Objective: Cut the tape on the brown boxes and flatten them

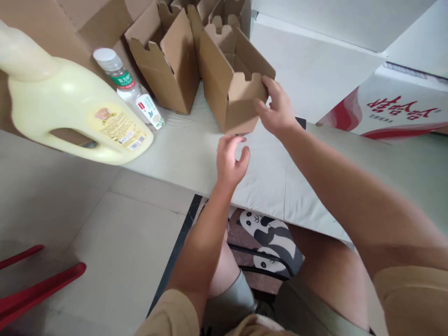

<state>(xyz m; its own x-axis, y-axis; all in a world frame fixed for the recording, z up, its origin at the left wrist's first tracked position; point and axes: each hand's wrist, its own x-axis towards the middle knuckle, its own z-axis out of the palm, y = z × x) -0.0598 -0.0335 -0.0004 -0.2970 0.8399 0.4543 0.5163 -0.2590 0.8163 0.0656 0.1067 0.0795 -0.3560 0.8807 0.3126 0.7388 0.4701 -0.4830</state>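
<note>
A small open-topped cardboard box [224, 79] stands on the pale table [280, 177], just left of centre at the back. My right hand [276, 109] grips its near right corner, thumb on the front wall and fingers on the rim. My left hand [231, 161] hovers just below the box's bottom front edge, fingers loosely curled and apart, holding nothing. A second folded cardboard box [168, 65] stands to the left of the first, touching or nearly touching it.
More cardboard boxes [224, 14] are stacked at the back. A big yellow jug [70, 112] and a clear water bottle [131, 88] lie at the table's left end. A red-and-white printed carton [388, 112] sits at right. Red bars [38, 289] lie on the floor.
</note>
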